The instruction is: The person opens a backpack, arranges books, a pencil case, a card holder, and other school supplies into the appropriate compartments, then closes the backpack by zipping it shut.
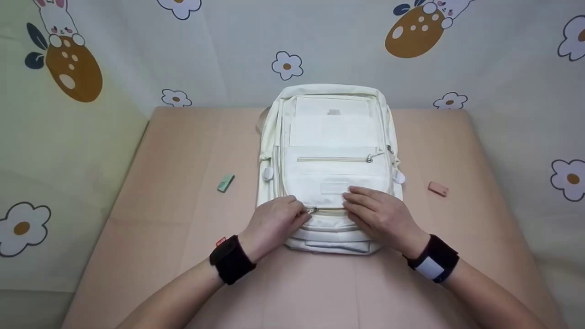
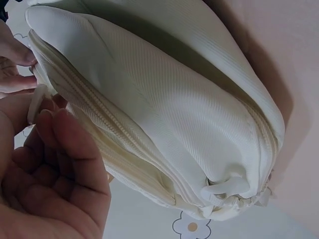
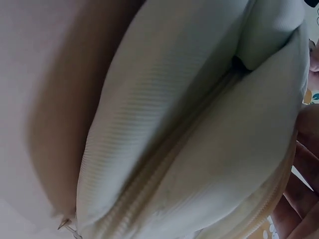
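A cream-white backpack [image 1: 336, 132] lies with its front panel up. My left hand [image 1: 276, 224] is at its lower left, thumb and fingertips pinching a pale zipper pull [image 2: 37, 103] on the front pocket's zipper. In the left wrist view that hand's other fingers curl inward. Across the zipper, my right hand [image 1: 384, 217] lays its fingers on the lower front panel. Its thumb and fingers grip the fabric edge by the zipper, seen at the edge of the left wrist view. The right wrist view shows mostly the backpack's side, with the right fingers [image 3: 301, 199] at the border.
A small green block [image 1: 226, 183] lies left of the backpack and a small pink block [image 1: 438, 189] lies right of it. The table [image 1: 183, 228] has a pinkish-beige cover. A patterned cloth wall [image 1: 237, 41] encloses the back and sides.
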